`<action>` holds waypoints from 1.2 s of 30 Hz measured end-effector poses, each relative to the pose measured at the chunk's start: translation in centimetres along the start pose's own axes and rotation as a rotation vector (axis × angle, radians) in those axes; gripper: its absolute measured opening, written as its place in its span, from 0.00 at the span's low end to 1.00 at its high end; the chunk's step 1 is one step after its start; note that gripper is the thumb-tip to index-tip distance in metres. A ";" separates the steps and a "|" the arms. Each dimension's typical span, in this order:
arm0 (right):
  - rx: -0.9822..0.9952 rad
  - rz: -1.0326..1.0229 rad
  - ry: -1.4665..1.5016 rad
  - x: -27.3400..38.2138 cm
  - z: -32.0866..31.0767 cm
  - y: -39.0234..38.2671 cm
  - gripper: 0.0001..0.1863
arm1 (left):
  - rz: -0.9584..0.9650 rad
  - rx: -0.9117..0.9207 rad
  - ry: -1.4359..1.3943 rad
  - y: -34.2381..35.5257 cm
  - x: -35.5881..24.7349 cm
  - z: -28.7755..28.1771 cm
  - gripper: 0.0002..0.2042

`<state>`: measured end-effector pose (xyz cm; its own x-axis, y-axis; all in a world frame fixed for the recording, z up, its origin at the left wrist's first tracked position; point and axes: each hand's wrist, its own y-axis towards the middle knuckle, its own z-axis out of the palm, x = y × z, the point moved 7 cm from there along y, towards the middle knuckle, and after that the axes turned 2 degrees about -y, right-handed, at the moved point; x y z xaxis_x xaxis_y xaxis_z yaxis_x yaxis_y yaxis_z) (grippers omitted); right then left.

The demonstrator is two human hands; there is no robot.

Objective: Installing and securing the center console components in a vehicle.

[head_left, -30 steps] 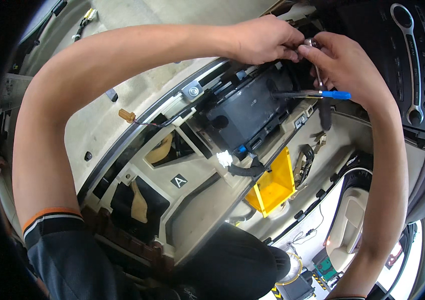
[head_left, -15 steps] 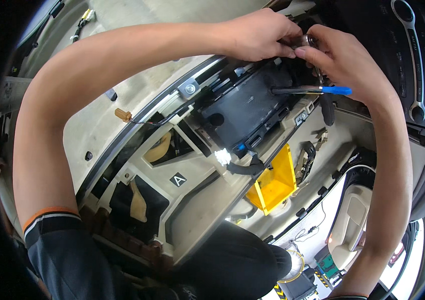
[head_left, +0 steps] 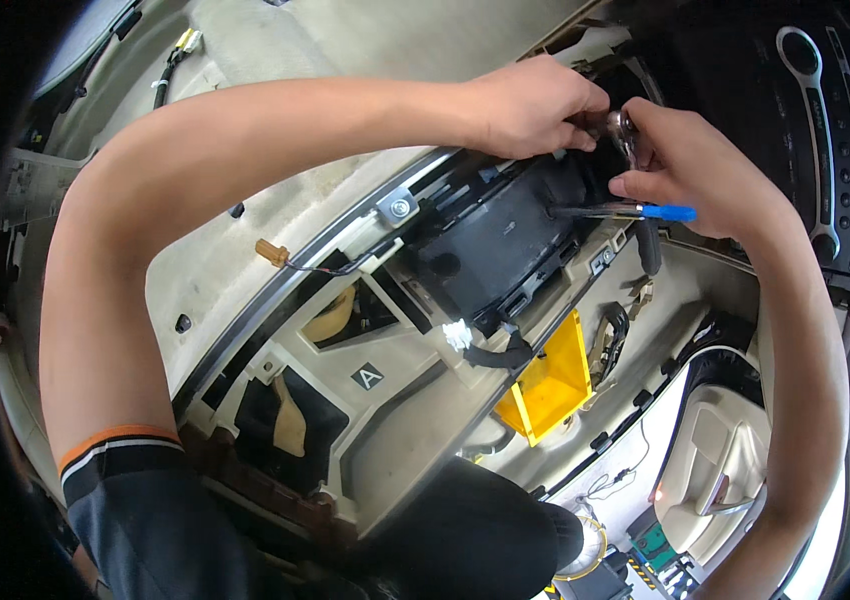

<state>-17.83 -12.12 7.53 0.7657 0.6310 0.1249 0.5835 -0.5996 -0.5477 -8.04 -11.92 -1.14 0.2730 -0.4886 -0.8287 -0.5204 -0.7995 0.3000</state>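
At the top centre, my left hand [head_left: 535, 110] has its fingers curled into a dark opening in the dashboard, their tips beside the head of a metal ratchet [head_left: 621, 128]. I cannot make out what they pinch, if anything. My right hand [head_left: 700, 180] grips that ratchet from the right, thumb below the head. Its dark handle [head_left: 649, 250] hangs beneath the hand. A blue-handled tool [head_left: 669, 213] lies across it, its shaft reaching to a black housing [head_left: 490, 245] just below my hands.
A black console panel with buttons [head_left: 845, 140] is at the right. A yellow bin [head_left: 573, 350] sits in the lower dashboard, near a white-wrapped connector [head_left: 457, 334] and a brown plug [head_left: 271, 252]. A door with beige trim [head_left: 705, 440] shows at lower right, my dark-clothed knee [head_left: 485, 510] at the bottom.
The whole view has shifted, so the scene sits lower in the picture. My right thumb has slid down from the ratchet head along the tool; my left hand stays beside it.
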 end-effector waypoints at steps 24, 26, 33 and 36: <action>-0.095 -0.012 -0.159 0.7 0.1 1.2 0.10 | 0.047 0.081 0.123 0.0 0.0 -0.7 0.13; -0.002 0.089 0.021 0.6 -0.2 1.1 0.10 | 0.066 0.104 0.167 0.7 -0.3 -0.2 0.12; -0.168 -0.096 -0.241 1.2 -0.7 0.7 0.09 | 0.027 0.041 0.126 1.0 0.2 0.6 0.13; 0.020 0.105 -0.181 1.6 -1.1 1.4 0.11 | -0.012 0.053 0.108 1.3 0.2 0.7 0.13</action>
<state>-15.47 -12.50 7.81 0.7600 0.6446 -0.0833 0.4959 -0.6580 -0.5667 -9.19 -12.79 -1.28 0.3632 -0.5164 -0.7756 -0.5577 -0.7873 0.2630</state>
